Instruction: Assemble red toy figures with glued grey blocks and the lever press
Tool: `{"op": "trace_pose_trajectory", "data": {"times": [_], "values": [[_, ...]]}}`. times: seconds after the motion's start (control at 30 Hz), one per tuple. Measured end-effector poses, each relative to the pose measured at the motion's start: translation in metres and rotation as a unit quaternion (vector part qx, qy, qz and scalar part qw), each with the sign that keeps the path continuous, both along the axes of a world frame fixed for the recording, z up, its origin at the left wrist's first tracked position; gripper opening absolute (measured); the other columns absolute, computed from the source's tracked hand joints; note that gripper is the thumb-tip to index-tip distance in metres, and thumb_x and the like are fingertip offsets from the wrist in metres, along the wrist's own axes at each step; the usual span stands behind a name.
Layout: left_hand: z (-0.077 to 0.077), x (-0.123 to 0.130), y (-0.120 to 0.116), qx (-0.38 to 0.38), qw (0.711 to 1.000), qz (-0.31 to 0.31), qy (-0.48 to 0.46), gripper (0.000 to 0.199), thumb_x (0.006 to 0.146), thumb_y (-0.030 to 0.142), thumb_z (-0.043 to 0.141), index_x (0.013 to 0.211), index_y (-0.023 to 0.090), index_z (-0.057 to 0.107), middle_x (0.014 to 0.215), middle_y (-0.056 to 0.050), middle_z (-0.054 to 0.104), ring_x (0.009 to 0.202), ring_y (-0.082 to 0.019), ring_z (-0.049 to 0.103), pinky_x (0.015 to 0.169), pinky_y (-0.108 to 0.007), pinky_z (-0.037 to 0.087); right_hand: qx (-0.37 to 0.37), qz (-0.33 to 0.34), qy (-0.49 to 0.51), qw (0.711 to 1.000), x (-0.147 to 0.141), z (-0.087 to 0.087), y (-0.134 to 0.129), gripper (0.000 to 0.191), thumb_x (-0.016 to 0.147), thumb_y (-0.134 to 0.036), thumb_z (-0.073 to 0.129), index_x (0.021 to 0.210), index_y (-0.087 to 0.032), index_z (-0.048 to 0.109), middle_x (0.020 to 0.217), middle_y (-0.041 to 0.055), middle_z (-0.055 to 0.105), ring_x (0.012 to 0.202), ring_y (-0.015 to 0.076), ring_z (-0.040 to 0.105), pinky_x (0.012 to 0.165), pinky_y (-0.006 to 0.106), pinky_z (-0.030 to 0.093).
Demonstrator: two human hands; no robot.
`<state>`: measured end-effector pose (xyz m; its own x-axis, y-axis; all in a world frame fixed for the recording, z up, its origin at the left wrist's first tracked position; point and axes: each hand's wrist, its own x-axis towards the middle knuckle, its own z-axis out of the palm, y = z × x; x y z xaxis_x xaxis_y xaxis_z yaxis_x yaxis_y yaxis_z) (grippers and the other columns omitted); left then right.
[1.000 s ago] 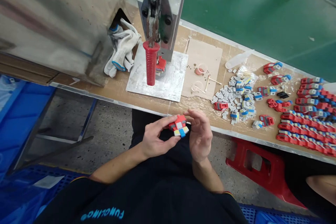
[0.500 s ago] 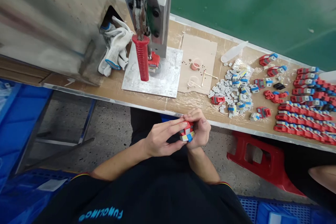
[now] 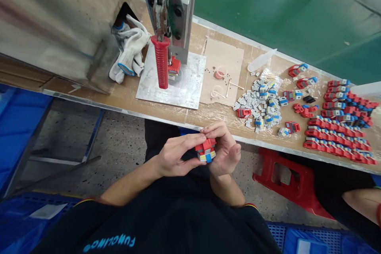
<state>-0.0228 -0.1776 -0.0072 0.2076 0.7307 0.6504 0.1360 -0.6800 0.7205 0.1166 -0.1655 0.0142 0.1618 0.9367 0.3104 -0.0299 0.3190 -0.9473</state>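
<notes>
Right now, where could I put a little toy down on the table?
Bare table shows past the right hand, in front of the cardboard, left of the grey pile. The right side of the plate is bare too. It's crowded at that pile and the toy rows further right.

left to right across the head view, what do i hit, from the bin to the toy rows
Blue bin → gloves → red handle → held toy → parts pile → toy rows
</notes>
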Motion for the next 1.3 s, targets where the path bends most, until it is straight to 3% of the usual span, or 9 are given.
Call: {"op": "trace_pose_trajectory", "data": {"times": [0.33,0.47,0.6,0.7,0.77,0.87,0.97,1.1,1.3], "values": [[-0.003,0.005,-0.004,0.003,1.000,0.010,0.008,0.062,0.101,0.030,0.075,0.158,0.017,0.054,0.118,-0.014,0.084,0.112,-0.027,0.083,0.100,-0.035,0.070,-0.066,-0.067,0.074,0.993,-0.013,-0.006,0.003,0.053,0.104,-0.051,0.036,0.061,-0.025,0.052,0.062,0.0021,0.051,0.061,0.0202,0.056,0.061,0.038,0.048],[-0.017,-0.014,-0.010,-0.130,0.989,0.019,-0.063,0.056,0.090,0.035,0.088,0.141,0.019,0.071,0.118,-0.014,0.085,0.102,-0.026,0.085,0.091,-0.031,0.071,-0.078,-0.009,0.029,0.996,-0.023,-0.012,0.008,0.053,0.107,-0.052,0.033,0.071,-0.024,0.059,0.070,0.0018,0.054,0.067,0.0192,0.057,0.064,0.036,0.048],[-0.032,-0.050,-0.017,-0.305,0.904,0.093,-0.285,0.052,0.082,0.043,0.094,0.125,0.019,0.080,0.110,-0.014,0.087,0.092,-0.025,0.086,0.082,-0.031,0.071,0.010,-0.010,-0.070,0.997,-0.028,-0.016,0.037,0.036,0.105,-0.054,0.047,0.103,-0.024,0.067,0.097,0.0042,0.063,0.085,0.0200,0.062,0.072,0.036,0.051],[-0.038,-0.077,-0.022,-0.341,0.828,0.165,-0.413,0.052,0.074,0.050,0.098,0.115,0.020,0.082,0.103,-0.010,0.087,0.088,-0.024,0.086,0.078,-0.031,0.072,0.057,-0.009,-0.135,0.989,-0.030,-0.010,0.068,0.024,0.100,-0.046,0.061,0.114,-0.026,0.065,0.108,0.0047,0.065,0.096,0.0204,0.065,0.078,0.036,0.053],[-0.039,-0.090,-0.025,-0.350,0.808,0.170,-0.443,0.054,0.073,0.050,0.098,0.115,0.019,0.081,0.103,-0.010,0.087,0.088,-0.023,0.085,0.078,-0.030,0.071,0.053,0.032,-0.163,0.985,-0.034,-0.002,0.083,0.025,0.098,-0.040,0.066,0.118,-0.026,0.063,0.111,0.0043,0.066,0.098,0.0194,0.067,0.079,0.035,0.054],[-0.040,-0.103,-0.022,-0.348,0.832,0.121,-0.415,0.065,0.076,0.044,0.098,0.132,0.021,0.074,0.108,-0.011,0.086,0.093,-0.023,0.085,0.081,-0.028,0.070,0.033,0.059,-0.170,0.983,-0.044,0.011,0.094,0.034,0.096,-0.039,0.068,0.126,-0.027,0.059,0.113,0.0040,0.070,0.095,0.0183,0.070,0.076,0.033,0.054],[-0.035,-0.118,-0.001,-0.326,0.894,0.052,-0.304,0.077,0.080,0.035,0.095,0.148,0.026,0.062,0.134,-0.016,0.079,0.106,-0.026,0.084,0.090,-0.033,0.070,-0.002,0.099,-0.149,0.984,-0.055,0.019,0.100,0.038,0.095,-0.043,0.070,0.126,-0.027,0.056,0.109,0.0039,0.073,0.088,0.0179,0.073,0.071,0.032,0.056],[-0.014,-0.145,0.062,-0.244,0.968,-0.028,-0.048,0.050,0.087,0.029,0.086,0.134,0.024,0.072,0.181,-0.020,0.029,0.127,-0.032,0.076,0.099,-0.039,0.067,-0.014,0.141,-0.133,0.981,-0.061,0.022,0.105,0.036,0.092,-0.044,0.074,0.118,-0.026,0.056,0.100,0.0021,0.073,0.079,0.0164,0.072,0.067,0.031,0.057],[0.008,-0.151,0.162,-0.129,0.963,-0.163,0.172,0.039,0.087,0.030,0.083,0.124,0.020,0.078,0.168,-0.019,0.050,0.152,-0.036,0.056,0.098,-0.037,0.063,-0.002,0.144,-0.133,0.981,-0.063,0.034,0.083,0.033,0.090,-0.036,0.079,0.101,-0.028,0.050,0.092,-0.0043,0.069,0.075,0.0120,0.069,0.069,0.026,0.057]]}}
